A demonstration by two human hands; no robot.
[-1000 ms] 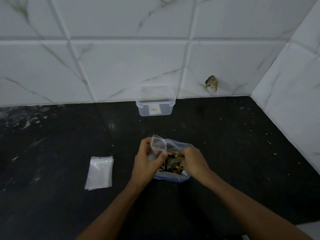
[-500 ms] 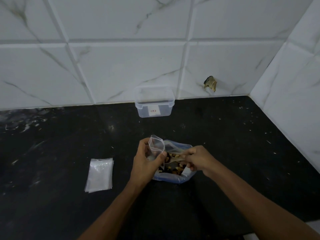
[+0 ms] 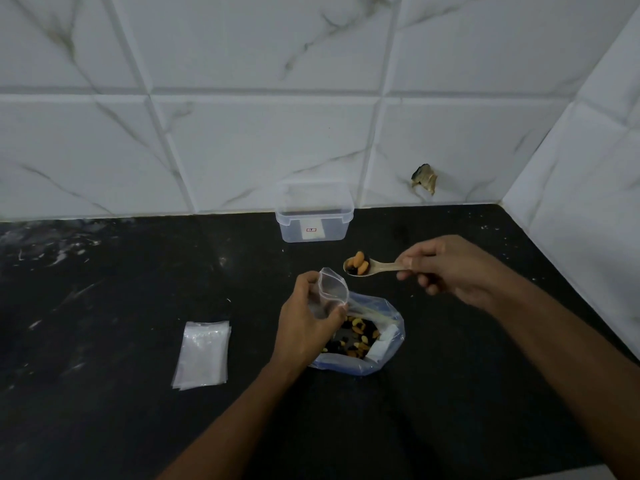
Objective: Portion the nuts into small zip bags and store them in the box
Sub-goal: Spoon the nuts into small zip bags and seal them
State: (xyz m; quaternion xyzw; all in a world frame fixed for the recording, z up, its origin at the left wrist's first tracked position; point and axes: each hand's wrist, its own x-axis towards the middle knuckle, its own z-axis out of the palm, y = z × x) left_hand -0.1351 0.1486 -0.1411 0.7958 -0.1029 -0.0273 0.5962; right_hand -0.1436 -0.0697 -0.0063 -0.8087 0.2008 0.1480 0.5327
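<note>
Above the black stone counter (image 3: pixel 104 427), right hand (image 3: pixel 446 268) pinches a pale plastic spoon (image 3: pixel 377 267) loaded with mixed nuts (image 3: pixel 358 263). Left hand (image 3: pixel 304 327) grips a small clear zip bag (image 3: pixel 330 292), mouth open, over the large blue-tinted nut bag (image 3: pixel 374 344). Clear lidded plastic box (image 3: pixel 314 213) sits against the wall; spare flat bags (image 3: pixel 202 355) lie left.

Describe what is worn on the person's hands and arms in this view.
Nothing shows: the left hand and right hand are bare, with no gloves, rings or watch in view. Both forearms are uncovered right to the bottom edge of the picture, and no sleeve comes into view.
</note>
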